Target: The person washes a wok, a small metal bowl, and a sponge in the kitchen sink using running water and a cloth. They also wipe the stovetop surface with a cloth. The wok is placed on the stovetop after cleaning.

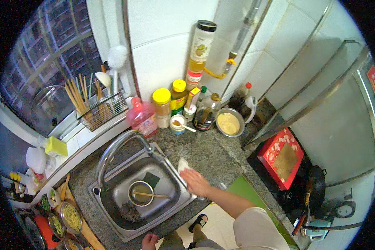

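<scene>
My right hand [194, 182] lies palm down, fingers extended, on a pale cloth [183, 164] at the right rim of the sink. Near the sink's front edge, my left hand [150, 242] hangs low at the bottom of the view, its fingers curled with nothing seen in them. The steel sink [170, 204] holds a round metal bowl [141, 200] with cloudy liquid and chopsticks [157, 196] across it. Beside the bowl lie a dark green scouring pad [151, 180] and a dark, crumpled thing [130, 212]. A curved chrome faucet [104, 156] arches over the sink's left part.
Sauce bottles, yellow-lidded jars [161, 107] and a metal bowl of yellowish grains [228, 124] line the wall. A red box [281, 159] and a black wok [316, 187] sit on the stove at right. Bowls of cut food [71, 217] stand left of the sink.
</scene>
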The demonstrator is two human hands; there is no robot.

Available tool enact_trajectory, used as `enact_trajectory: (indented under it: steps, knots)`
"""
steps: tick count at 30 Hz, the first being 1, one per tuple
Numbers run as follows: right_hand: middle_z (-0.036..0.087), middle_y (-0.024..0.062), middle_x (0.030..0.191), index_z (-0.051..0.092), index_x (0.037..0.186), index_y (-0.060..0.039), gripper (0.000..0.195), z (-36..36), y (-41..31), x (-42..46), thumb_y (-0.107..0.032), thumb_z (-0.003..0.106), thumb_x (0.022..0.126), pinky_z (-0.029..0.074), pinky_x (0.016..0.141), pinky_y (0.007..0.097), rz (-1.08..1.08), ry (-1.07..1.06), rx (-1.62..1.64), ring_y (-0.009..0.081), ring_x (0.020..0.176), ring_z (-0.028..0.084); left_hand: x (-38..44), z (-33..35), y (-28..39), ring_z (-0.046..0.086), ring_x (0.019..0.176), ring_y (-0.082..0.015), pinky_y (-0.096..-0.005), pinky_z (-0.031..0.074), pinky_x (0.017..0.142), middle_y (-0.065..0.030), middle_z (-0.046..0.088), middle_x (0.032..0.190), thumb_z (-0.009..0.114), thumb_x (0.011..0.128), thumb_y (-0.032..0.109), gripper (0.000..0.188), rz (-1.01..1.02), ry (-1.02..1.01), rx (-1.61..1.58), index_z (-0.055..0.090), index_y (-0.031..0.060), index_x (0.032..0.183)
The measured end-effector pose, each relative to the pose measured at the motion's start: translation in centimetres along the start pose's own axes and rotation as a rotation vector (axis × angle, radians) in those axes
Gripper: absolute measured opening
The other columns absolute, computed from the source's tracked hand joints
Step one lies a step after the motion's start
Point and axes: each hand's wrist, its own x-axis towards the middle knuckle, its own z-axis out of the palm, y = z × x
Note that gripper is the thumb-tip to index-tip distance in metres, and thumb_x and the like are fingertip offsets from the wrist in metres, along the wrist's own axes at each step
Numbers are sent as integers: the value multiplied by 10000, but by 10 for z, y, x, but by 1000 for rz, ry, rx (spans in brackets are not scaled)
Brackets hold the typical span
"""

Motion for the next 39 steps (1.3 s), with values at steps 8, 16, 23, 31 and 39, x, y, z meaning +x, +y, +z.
enact_trajectory:
  steps: [8, 16, 23, 31, 39]
  knots:
    - [390, 108, 1421, 420, 1351, -88, 584, -21, 57, 39, -218, 522, 791, 206, 1132, 448, 117, 175, -125, 300, 1371, 276, 27, -6, 94, 614, 973, -266, -402, 501, 817, -141, 638, 1050, 513, 957, 334, 367, -387, -123, -659, 594, 11, 1113]
    - [474, 119, 1360, 497, 1279, -69, 477, -45, 116, -119, -69, 548, 805, 356, 1035, 426, 812, 528, -127, 299, 1293, 411, 28, 25, 83, 603, 865, -248, -392, 501, 765, -116, 631, 932, 537, 951, 317, 310, -213, -164, -624, 620, 22, 997]
    - [576, 164, 1190, 534, 1198, -47, 320, -50, 82, -318, -50, 483, 882, 414, 960, 388, 1123, 948, 229, 319, 1109, 543, 56, 15, 162, 601, 934, -265, -393, 492, 826, -123, 635, 971, 542, 932, 366, 363, -41, -290, -557, 629, 26, 1023]
    - [576, 189, 1139, 528, 1216, -28, 317, -91, 57, -458, -94, 396, 936, 392, 964, 368, 1400, 1390, 48, 327, 1088, 539, 114, 68, 247, 552, 732, -159, -310, 462, 670, -65, 594, 828, 581, 914, 221, 194, -368, -461, -1026, 575, 29, 943]
    - [327, 292, 1418, 290, 1375, 104, 737, -50, 113, -377, -117, 586, 737, 187, 1117, 488, 1569, 910, -272, 414, 1339, 292, 220, 148, 433, 577, 747, -165, -327, 486, 713, -45, 608, 854, 589, 908, 208, 177, -236, -556, -1109, 574, 47, 978]
